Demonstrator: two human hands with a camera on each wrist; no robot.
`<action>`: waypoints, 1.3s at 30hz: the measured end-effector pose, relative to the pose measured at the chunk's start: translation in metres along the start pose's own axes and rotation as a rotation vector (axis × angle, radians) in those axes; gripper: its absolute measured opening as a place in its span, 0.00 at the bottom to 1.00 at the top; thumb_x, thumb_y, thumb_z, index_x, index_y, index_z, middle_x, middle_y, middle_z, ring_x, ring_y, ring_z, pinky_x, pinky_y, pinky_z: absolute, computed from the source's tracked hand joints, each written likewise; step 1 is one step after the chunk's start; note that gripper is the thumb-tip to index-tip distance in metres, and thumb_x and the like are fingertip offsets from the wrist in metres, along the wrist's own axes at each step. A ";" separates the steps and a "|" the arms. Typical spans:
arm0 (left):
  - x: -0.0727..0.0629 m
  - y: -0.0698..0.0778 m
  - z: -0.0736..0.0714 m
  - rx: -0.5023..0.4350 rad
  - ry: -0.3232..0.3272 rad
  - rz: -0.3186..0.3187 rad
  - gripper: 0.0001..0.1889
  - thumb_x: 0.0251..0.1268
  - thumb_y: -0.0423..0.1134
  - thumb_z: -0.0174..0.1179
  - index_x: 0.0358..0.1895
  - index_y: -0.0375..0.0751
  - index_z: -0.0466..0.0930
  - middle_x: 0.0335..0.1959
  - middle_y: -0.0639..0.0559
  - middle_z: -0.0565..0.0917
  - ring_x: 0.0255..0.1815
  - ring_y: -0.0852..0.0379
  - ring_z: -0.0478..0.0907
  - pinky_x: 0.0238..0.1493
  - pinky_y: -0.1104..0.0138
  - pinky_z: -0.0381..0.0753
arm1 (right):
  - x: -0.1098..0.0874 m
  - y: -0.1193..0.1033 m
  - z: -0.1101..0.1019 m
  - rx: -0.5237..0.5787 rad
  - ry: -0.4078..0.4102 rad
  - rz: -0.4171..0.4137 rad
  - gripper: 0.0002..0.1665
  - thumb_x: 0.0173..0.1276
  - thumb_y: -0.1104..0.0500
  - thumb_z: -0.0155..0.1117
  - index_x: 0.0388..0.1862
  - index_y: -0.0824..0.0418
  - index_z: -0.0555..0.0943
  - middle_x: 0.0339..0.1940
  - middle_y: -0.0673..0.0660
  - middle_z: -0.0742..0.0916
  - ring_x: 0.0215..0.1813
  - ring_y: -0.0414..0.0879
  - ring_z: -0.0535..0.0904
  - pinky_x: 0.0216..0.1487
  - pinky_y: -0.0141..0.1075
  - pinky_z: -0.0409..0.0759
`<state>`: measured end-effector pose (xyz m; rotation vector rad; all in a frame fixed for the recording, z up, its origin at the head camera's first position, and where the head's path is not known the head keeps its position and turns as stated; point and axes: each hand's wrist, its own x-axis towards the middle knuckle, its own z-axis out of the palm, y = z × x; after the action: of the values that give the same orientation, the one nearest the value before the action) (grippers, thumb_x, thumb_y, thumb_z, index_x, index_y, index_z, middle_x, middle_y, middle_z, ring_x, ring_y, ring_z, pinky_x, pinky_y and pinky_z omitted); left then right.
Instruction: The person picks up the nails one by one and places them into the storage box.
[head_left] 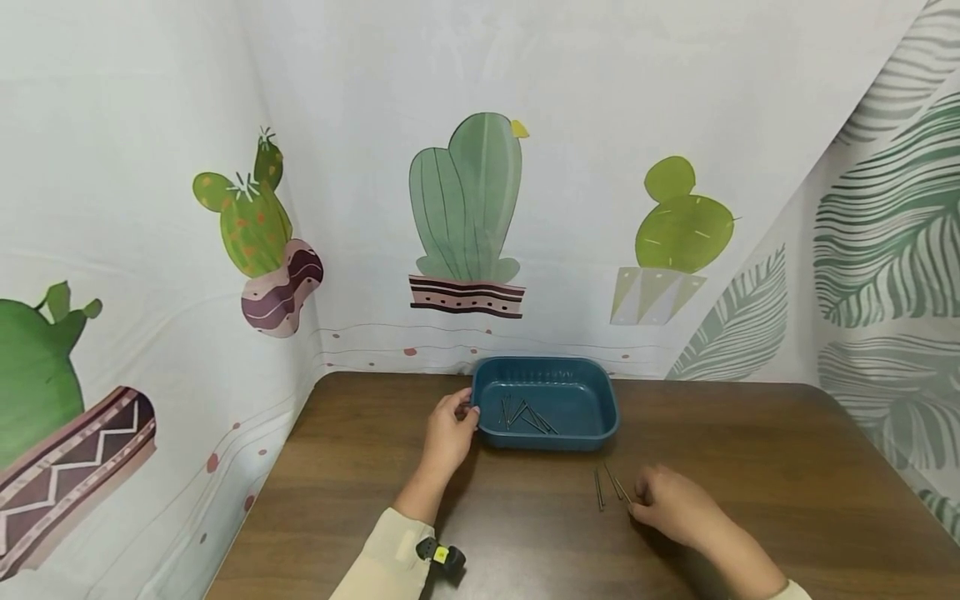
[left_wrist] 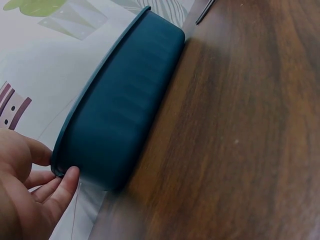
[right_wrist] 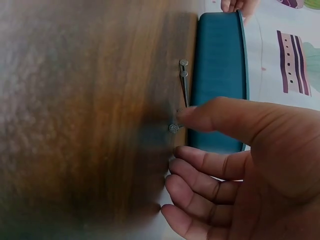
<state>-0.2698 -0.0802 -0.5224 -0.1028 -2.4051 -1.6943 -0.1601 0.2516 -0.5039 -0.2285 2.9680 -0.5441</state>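
A blue-green plastic basin [head_left: 542, 442] stands against the back wall. My left hand [head_left: 450, 432] pinches its left rim, as the left wrist view also shows, with the thumb and fingers [left_wrist: 62, 192] at the corner. Several thin metal nails [head_left: 537, 418] lie in the basin's left half. In front of it, more loose nails [head_left: 599, 490] lie on the table. My right hand [head_left: 673, 504] is low over the table, its fingertips at the near end of one nail. In the right wrist view a nail head [right_wrist: 173, 128] shows between the parted thumb and index finger.
A brown wood-grain table [head_left: 525, 533] spreads under everything, its back edge meeting a white cloth wall [head_left: 360, 250] printed with cacti. A black strap device with a yellow label [head_left: 442, 554] is on the left sleeve.
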 end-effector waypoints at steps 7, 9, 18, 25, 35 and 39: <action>0.000 0.000 0.000 0.006 -0.002 0.003 0.20 0.68 0.30 0.60 0.62 0.28 0.78 0.52 0.36 0.81 0.48 0.48 0.81 0.38 0.70 0.87 | -0.002 0.000 0.003 -0.020 0.011 -0.008 0.11 0.54 0.59 0.72 0.27 0.55 0.76 0.25 0.49 0.78 0.30 0.42 0.72 0.32 0.39 0.72; 0.000 0.000 0.000 0.004 -0.003 0.002 0.20 0.68 0.30 0.60 0.62 0.28 0.78 0.53 0.35 0.81 0.48 0.48 0.81 0.39 0.70 0.87 | -0.003 0.000 0.003 -0.021 0.002 0.003 0.11 0.55 0.59 0.71 0.24 0.54 0.75 0.23 0.48 0.77 0.28 0.42 0.70 0.30 0.38 0.70; 0.000 0.001 0.000 0.003 -0.015 0.003 0.20 0.69 0.31 0.60 0.62 0.29 0.78 0.54 0.34 0.80 0.49 0.48 0.81 0.40 0.69 0.87 | -0.004 -0.001 0.003 -0.011 -0.020 0.028 0.15 0.56 0.60 0.68 0.16 0.53 0.72 0.18 0.47 0.74 0.24 0.43 0.67 0.27 0.37 0.65; 0.000 -0.001 0.000 -0.006 -0.011 0.011 0.20 0.68 0.30 0.61 0.61 0.28 0.78 0.53 0.34 0.80 0.48 0.48 0.81 0.39 0.69 0.87 | -0.004 -0.001 0.003 -0.006 -0.023 0.037 0.14 0.56 0.59 0.68 0.17 0.53 0.72 0.18 0.48 0.75 0.24 0.43 0.68 0.27 0.37 0.65; 0.000 -0.001 0.000 -0.008 -0.011 -0.002 0.20 0.68 0.30 0.60 0.62 0.29 0.78 0.53 0.35 0.80 0.48 0.48 0.81 0.38 0.71 0.86 | -0.004 -0.002 0.003 -0.004 -0.020 0.043 0.13 0.56 0.59 0.68 0.17 0.53 0.73 0.19 0.48 0.75 0.25 0.44 0.68 0.27 0.37 0.66; 0.000 -0.002 0.000 -0.006 -0.010 0.003 0.20 0.67 0.30 0.61 0.61 0.28 0.78 0.52 0.35 0.81 0.48 0.49 0.81 0.37 0.71 0.86 | -0.005 -0.002 0.003 0.003 -0.019 0.040 0.14 0.57 0.59 0.68 0.18 0.53 0.73 0.19 0.48 0.75 0.25 0.43 0.68 0.28 0.37 0.66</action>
<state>-0.2701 -0.0805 -0.5240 -0.1164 -2.4059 -1.7036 -0.1542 0.2497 -0.5056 -0.1732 2.9462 -0.5390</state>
